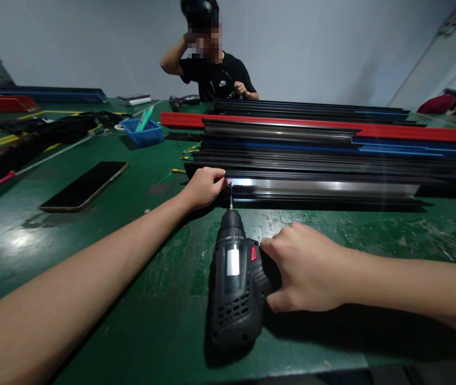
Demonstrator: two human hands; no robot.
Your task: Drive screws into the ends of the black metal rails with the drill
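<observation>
My right hand (pixel 306 270) is closed round the grip of a black cordless drill (pixel 234 278) lying sideways over the green table. The drill's bit (pixel 230 195) points away from me at the near face of a long metal rail (pixel 324 188). My left hand (pixel 204 187) is curled on the rail's left end, fingers pinched right beside the bit tip. The rail is the nearest of a stack of long black, blue and red profiles (pixel 332 144).
A phone (pixel 85 185) lies flat at the left. A blue bin (pixel 143 132) with a teal tool stands behind it, near cables and dark strips at far left. A person in a black shirt (pixel 215 75) sits across the table. Another person's arm shows at far right.
</observation>
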